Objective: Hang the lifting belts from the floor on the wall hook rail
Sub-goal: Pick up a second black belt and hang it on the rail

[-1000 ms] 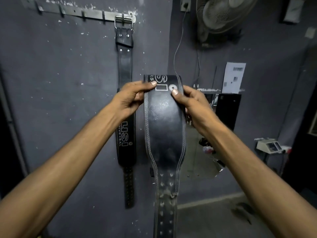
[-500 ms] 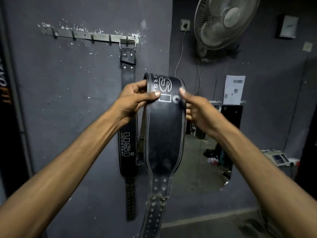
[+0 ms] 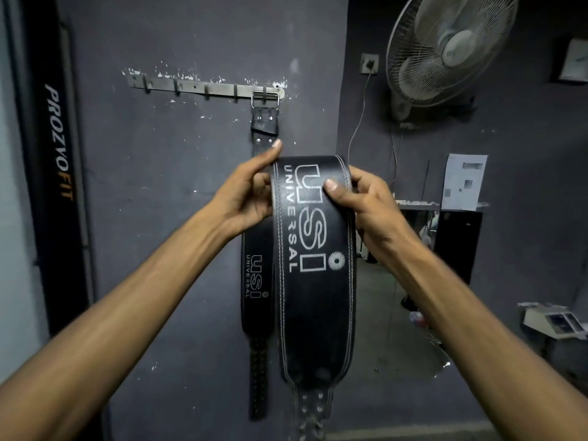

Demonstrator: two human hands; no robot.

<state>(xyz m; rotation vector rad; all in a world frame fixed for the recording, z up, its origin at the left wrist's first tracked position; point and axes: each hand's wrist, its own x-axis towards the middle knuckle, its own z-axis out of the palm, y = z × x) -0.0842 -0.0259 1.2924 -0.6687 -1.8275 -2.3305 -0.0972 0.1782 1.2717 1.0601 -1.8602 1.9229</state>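
A wide black leather lifting belt (image 3: 315, 300) with white "USI UNIVERSAL" lettering hangs between my hands, folded over at the top, its holed tail dropping out of view below. My left hand (image 3: 245, 192) grips its left edge near the fold. My right hand (image 3: 366, 198) grips the right edge, thumb pressed on the front. Behind it a second black belt (image 3: 256, 281) hangs by its metal buckle from the rightmost hook of the steel hook rail (image 3: 203, 87) on the dark wall. The other hooks on the rail are bare.
A wall fan (image 3: 445, 49) is mounted up right, with a socket and cord beside it. A black "PROZVOFIT" panel (image 3: 59, 173) stands at the left. A mirror and a small white device (image 3: 553, 323) sit low right.
The belt has slid upward through my hands, showing more of its lettering. My view has tilted down and left, so the hook rail sits lower in frame.
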